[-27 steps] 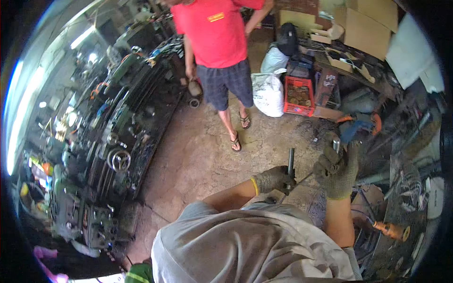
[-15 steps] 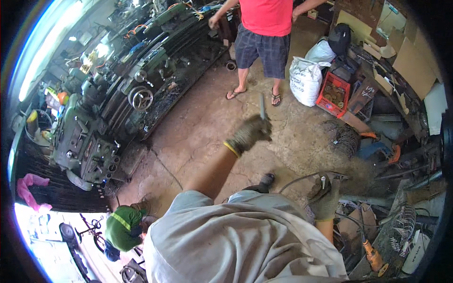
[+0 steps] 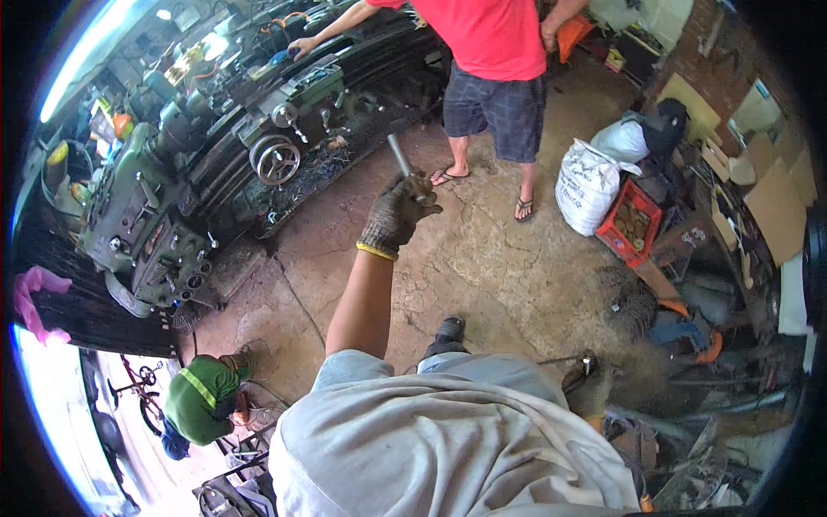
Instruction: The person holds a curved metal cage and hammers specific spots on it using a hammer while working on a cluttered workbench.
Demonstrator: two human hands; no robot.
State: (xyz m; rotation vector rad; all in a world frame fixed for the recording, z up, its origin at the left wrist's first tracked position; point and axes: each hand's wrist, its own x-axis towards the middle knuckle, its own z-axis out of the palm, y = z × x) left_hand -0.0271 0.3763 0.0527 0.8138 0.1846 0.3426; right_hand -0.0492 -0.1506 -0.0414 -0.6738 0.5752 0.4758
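My left hand [image 3: 394,217], in a dirty knit work glove with a yellow cuff, is raised ahead of me. Its fingers are closed around a short grey metal rod [image 3: 399,155], which sticks up past the thumb side, tilted left. Low on the right, beside my body, is my gloved right hand [image 3: 592,395], partly smeared by motion. It grips a dark tool [image 3: 575,372] with a shiny metal tip; the exact kind cannot be made out. Part of that hand blends into the clutter behind it.
A lathe with a handwheel [image 3: 276,159] stands at left. Ahead is a person in a red shirt [image 3: 491,39]; a person in green [image 3: 200,401] crouches lower left. White sacks [image 3: 591,185], a red crate [image 3: 629,222] and coiled wire [image 3: 622,302] lie right. A cable [image 3: 297,293] crosses the floor.
My left hand has moved left with the rod, which now tilts left. My right hand sits slightly lower. The person in red has stretched an arm over the lathe. The whole view has turned somewhat.
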